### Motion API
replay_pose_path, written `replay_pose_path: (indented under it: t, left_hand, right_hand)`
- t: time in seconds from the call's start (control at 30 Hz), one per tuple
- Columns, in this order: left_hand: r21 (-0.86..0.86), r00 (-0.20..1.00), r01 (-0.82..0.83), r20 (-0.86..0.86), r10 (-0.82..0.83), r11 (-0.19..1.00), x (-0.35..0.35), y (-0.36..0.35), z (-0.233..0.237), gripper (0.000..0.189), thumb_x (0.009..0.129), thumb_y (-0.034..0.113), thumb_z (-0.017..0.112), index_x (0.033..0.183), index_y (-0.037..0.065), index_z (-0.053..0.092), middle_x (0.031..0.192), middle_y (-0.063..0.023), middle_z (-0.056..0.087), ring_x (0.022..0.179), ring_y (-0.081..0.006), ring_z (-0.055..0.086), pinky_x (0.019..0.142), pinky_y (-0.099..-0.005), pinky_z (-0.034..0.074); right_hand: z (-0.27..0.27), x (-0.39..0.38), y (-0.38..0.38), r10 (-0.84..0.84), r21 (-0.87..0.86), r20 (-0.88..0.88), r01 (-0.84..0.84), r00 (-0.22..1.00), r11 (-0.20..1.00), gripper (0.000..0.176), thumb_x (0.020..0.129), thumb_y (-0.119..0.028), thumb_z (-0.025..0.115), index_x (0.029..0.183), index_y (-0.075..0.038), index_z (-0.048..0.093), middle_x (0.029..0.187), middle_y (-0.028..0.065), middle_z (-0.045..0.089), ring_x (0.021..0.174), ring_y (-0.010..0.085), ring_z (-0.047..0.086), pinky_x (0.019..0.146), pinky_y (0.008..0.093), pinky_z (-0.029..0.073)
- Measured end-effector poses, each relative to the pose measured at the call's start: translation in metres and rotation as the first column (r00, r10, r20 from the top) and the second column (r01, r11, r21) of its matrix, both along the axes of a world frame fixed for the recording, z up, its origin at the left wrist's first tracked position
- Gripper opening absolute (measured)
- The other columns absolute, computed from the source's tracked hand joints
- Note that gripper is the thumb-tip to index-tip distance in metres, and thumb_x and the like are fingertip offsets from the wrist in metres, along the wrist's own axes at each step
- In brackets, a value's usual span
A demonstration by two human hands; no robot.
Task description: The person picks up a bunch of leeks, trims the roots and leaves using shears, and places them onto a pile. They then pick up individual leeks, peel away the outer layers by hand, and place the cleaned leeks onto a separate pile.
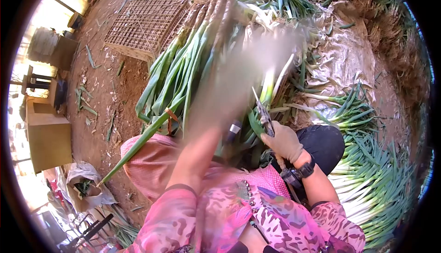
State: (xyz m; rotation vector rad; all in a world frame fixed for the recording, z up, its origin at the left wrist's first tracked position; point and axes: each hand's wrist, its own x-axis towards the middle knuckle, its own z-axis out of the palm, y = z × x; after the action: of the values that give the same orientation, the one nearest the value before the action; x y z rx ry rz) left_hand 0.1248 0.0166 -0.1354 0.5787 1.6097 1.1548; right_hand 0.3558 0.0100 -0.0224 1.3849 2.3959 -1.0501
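My left hand [264, 53] reaches forward over the pile and is smeared by motion; its fingers and anything in them cannot be made out. Near my lap, my right hand [284, 143], in a light glove, is closed on a pointed metal tool [263, 115]. The tool's tip points up toward a green and white leek stalk [267, 85]. To the left, a bunch of long leeks [183, 64] with brown, soil-covered root ends leans across the pile, its green leaves hanging toward my knee. Loose leaves lie around the tool.
A slatted plastic crate [142, 23] sits upper left. Cleaned leeks [367, 184] are heaped on the right beside a crumpled sheet [344, 55]. More leeks with roots lie at the top right. A box [48, 138] and a bag [85, 184] stand at the left.
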Motion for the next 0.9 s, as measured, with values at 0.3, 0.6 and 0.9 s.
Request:
replay_pose_path:
  t: [0.3,0.6,0.9]
  left_hand:
    - [-0.138,0.944,-0.041,-0.329,-0.007,0.990,0.004,0.010,-0.006,0.059,0.087,0.033,0.075,0.126,-0.009,0.059,0.109,-0.0188,0.071,0.099,-0.0231,0.068,0.087,-0.0340,0.054]
    - [-0.035,0.976,0.208,0.075,-0.205,0.977,-0.013,0.003,0.012,0.074,0.082,0.029,0.078,0.137,-0.011,0.050,0.109,-0.0173,0.070,0.093,-0.0210,0.068,0.079,-0.0312,0.056]
    - [0.092,0.907,0.124,0.394,-0.150,0.988,-0.024,-0.035,0.041,0.045,0.095,0.025,0.065,0.134,0.003,0.059,0.116,-0.0057,0.067,0.098,-0.0117,0.064,0.077,-0.0278,0.055]
  right_hand:
    - [-0.012,-0.016,0.010,-0.001,-0.009,0.012,0.001,1.000,1.000,0.043,0.087,-0.042,0.063,0.100,-0.002,0.061,0.088,0.0247,0.069,0.088,0.0436,0.067,0.080,0.0515,0.052]
    - [-0.007,-0.002,-0.004,-0.130,-0.136,-0.087,0.117,0.988,0.984,0.042,0.087,-0.041,0.066,0.105,-0.002,0.062,0.089,0.0254,0.069,0.087,0.0438,0.067,0.078,0.0503,0.052]
    - [-0.016,-0.054,0.060,-0.073,0.016,-0.128,0.076,0.989,0.997,0.042,0.088,-0.039,0.066,0.098,0.001,0.064,0.080,0.0245,0.066,0.079,0.0403,0.067,0.073,0.0462,0.051]
